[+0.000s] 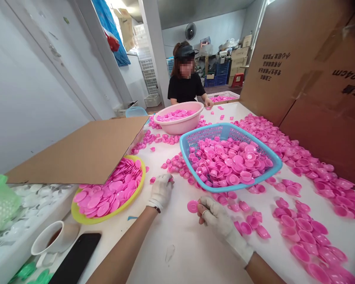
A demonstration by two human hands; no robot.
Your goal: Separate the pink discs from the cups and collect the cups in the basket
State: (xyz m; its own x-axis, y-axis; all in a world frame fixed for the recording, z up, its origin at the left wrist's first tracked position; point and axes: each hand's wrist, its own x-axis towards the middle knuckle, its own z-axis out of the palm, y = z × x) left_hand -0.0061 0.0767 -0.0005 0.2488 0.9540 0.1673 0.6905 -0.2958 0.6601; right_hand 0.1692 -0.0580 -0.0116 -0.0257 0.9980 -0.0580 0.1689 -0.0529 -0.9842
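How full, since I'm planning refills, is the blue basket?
Mostly full: pink pieces heap inside the blue basket, far wall showing above.

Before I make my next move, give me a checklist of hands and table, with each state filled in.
1. Saucer in the right hand: ok, pinched at its edge.
2. Left hand free: cannot tell; its fingers are curled and hide what they may hold.
3. Blue basket standing on the table: ok, with pink pieces inside.
4. Space in front of the basket free of loose cups: not ok, several lie there.
5. Yellow bowl fully in view: not ok, the cardboard hides part of it.
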